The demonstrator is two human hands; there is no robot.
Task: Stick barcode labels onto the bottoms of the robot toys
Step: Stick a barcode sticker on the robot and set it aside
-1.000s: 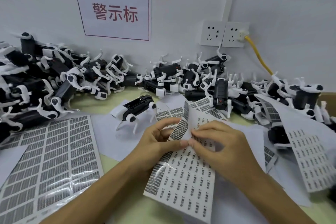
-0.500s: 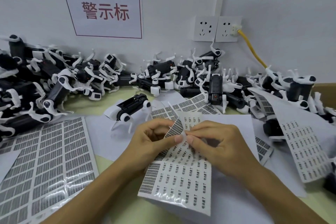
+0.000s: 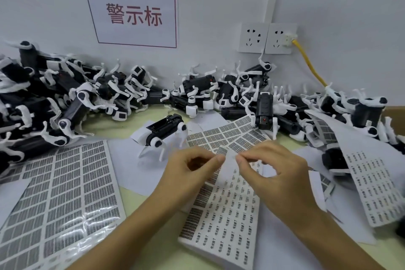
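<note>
A white label sheet (image 3: 228,215) printed with rows of small barcodes lies in front of me, its top edge lifted. My left hand (image 3: 188,173) pinches that lifted edge between thumb and forefinger. My right hand (image 3: 276,173) pinches the same edge from the right, fingertips a little apart from the left hand's. One black-and-white robot toy (image 3: 163,132) stands on its legs just beyond my left hand. A long pile of the same robot toys (image 3: 197,94) runs along the wall.
A large sheet of peeled label backing (image 3: 59,193) covers the left of the table. More label sheets (image 3: 377,184) lie at the right and centre (image 3: 228,133). A yellow cable (image 3: 309,63) hangs from the wall sockets (image 3: 266,38).
My two hands have drawn slightly apart at the sheet's top edge, which now stands up between the fingertips. The view has shifted a little.
</note>
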